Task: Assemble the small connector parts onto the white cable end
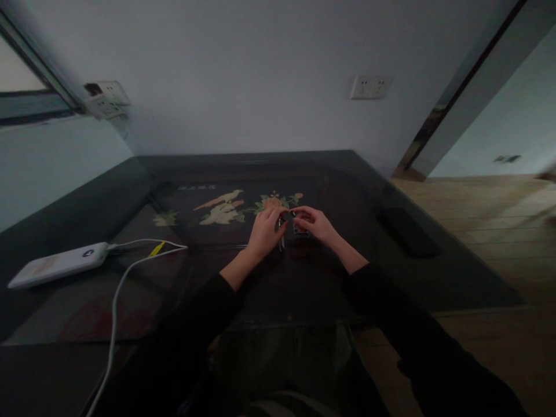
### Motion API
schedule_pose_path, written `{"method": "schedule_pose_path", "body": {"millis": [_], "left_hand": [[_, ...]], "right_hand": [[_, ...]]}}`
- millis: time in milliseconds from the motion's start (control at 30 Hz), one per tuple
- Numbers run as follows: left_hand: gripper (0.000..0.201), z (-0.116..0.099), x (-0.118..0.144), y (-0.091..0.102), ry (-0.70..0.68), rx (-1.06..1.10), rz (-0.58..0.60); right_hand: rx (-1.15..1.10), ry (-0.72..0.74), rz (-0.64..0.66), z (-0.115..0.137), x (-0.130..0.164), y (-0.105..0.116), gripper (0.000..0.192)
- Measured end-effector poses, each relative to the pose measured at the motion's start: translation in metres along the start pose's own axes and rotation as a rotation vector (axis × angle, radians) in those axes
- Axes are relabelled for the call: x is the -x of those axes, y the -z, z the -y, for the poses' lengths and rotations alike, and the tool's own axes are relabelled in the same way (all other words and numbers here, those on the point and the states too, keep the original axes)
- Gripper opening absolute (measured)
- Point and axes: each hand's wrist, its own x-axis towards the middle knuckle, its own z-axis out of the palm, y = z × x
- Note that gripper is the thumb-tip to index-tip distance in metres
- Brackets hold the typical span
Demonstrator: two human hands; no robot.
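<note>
Both hands meet over the middle of the dark glossy table [260,284]. My left hand [264,230] is closed, thumb and fingers pinching a small dark and shiny thing [282,220] whose kind I cannot make out. A thin pale strip [282,242] hangs below those fingertips. My right hand [316,225] is closed too, its fingertips pinched at a small dark piece close to the left fingers; the fingers hide most of it. Just under the right fingers is a small silvery, patterned item [301,233], too small to name.
A white power bank [61,265] lies at the left with a white cable [115,307] running off the near edge; a yellow tag [157,249] is on the cable. A black phone-like slab [408,231] rests at the right. Behind the table stands a wall with sockets [371,87].
</note>
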Motion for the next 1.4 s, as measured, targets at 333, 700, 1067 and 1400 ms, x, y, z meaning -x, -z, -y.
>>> {"method": "schedule_pose_path", "body": {"millis": [333, 700, 1067, 1400], "left_hand": [[0.022, -0.0081, 0.0029, 0.0047, -0.112, -0.022, -0.015], [0.013, -0.0047, 0.0026, 0.0036, -0.143, 0.011, -0.054], [0.009, -0.0061, 0.0011, 0.0031, 0.014, 0.219, -0.141], [0.016, 0.0003, 0.0004, -0.0007, 0.049, 0.246, -0.145]], "right_hand": [[0.016, -0.036, 0.079, 0.0, 0.0, -0.005, 0.032], [0.044, -0.041, 0.14, 0.0026, 0.0, -0.0053, 0.041], [0.022, -0.048, 0.032, 0.0044, -0.0003, -0.0016, 0.037], [-0.025, -0.046, -0.028, 0.0038, 0.0002, -0.001, 0.034]]}}
